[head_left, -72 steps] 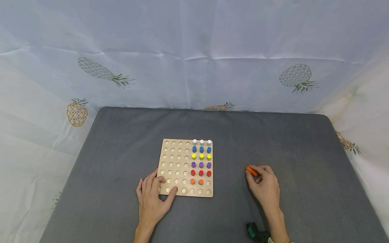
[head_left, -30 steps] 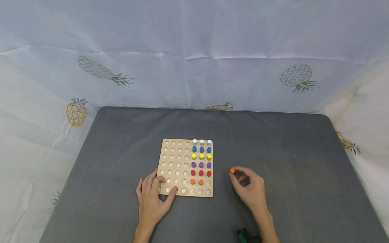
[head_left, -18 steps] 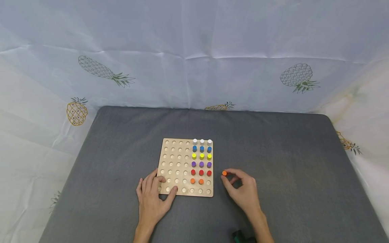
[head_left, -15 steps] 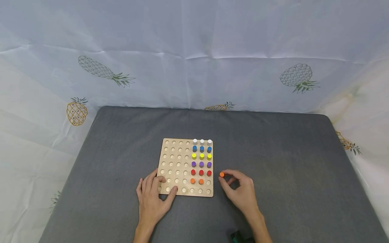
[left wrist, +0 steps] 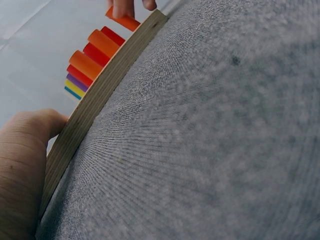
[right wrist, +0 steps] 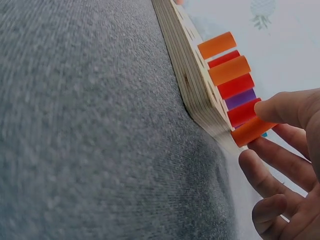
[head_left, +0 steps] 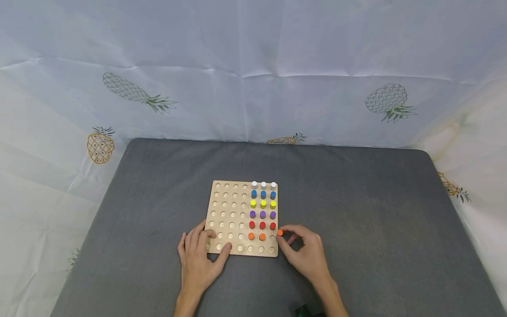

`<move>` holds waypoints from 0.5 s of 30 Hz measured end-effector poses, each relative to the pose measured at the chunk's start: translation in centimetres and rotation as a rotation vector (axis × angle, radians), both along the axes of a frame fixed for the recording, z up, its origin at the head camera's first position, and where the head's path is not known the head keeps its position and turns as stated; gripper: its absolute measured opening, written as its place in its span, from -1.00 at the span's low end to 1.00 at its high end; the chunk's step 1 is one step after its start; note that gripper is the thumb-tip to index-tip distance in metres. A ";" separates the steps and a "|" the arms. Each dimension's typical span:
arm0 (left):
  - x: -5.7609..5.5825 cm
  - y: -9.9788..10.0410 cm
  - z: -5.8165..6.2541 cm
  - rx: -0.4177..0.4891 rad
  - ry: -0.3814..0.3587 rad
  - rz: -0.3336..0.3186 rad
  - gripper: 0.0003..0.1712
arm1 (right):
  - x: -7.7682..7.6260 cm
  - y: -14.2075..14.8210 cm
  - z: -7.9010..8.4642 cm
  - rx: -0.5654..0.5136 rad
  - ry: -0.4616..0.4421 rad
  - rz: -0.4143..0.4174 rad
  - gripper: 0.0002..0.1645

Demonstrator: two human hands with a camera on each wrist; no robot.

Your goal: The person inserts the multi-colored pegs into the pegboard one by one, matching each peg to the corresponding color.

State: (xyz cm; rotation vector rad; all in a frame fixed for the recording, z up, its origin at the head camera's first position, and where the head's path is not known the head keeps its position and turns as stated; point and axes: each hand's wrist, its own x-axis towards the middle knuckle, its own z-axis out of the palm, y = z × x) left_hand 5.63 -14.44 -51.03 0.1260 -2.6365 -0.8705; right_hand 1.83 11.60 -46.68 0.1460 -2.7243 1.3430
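Note:
A square wooden pegboard (head_left: 227,215) with rows of round holes lies on the grey table. Upright pegs fill the right three columns in rows of white, blue, yellow, purple and red, with two orange pegs (head_left: 256,237) below. My right hand (head_left: 305,251) pinches another orange peg (right wrist: 252,131) between thumb and fingers at the board's right edge, beside a bare hole in the orange row. My left hand (head_left: 200,264) rests on the board's lower left corner, thumb on the front edge and fingers along the left side.
The grey cloth-covered table (head_left: 376,220) spreads around the board. A white curtain (head_left: 253,101) with pineapple prints hangs behind and at both sides. A dark device (head_left: 304,311) shows by the right wrist at the bottom edge.
My right hand has carried the orange peg leftward from the right of the table to the board's right edge, turning it more upright. The left hand has stayed in place.

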 end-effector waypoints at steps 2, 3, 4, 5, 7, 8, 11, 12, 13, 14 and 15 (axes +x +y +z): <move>0.0 0.0 0.0 -0.001 -0.001 -0.001 -0.55 | 0.0 -0.1 0.1 -0.001 -0.009 -0.001 -0.76; 0.0 0.0 0.0 -0.001 0.000 -0.001 -0.56 | 0.1 -0.2 0.1 -0.004 -0.012 -0.003 -0.76; 0.0 0.0 0.0 -0.001 0.000 -0.001 -0.56 | 0.1 -0.2 0.2 -0.007 -0.016 -0.004 -0.76; 0.0 0.0 0.0 0.000 0.002 -0.001 -0.56 | 0.1 -0.3 0.2 -0.008 -0.017 -0.002 -0.75; 0.0 0.0 0.0 0.001 0.001 0.000 -0.56 | 0.2 -0.4 0.1 -0.007 -0.022 0.005 -0.75; 0.0 0.0 0.0 0.001 0.000 0.001 -0.56 | 0.2 -0.4 0.1 -0.006 -0.027 0.011 -0.74; 0.0 0.0 0.0 0.001 -0.002 0.000 -0.56 | 0.3 -0.7 -0.1 0.001 -0.041 0.029 -0.73; 0.0 0.0 0.0 0.001 -0.004 0.000 -0.56 | 0.4 -0.8 -0.1 0.003 -0.047 0.032 -0.74; 0.0 0.0 0.1 0.000 -0.005 0.001 -0.56 | 0.4 -0.8 -0.2 0.004 -0.051 0.036 -0.74; 0.0 0.0 0.1 0.000 -0.006 0.000 -0.56 | 0.4 -0.9 -0.2 0.003 -0.055 0.038 -0.74; 0.0 0.0 0.1 0.000 -0.006 0.000 -0.56 | 0.4 -1.0 -0.2 0.003 -0.057 0.039 -0.74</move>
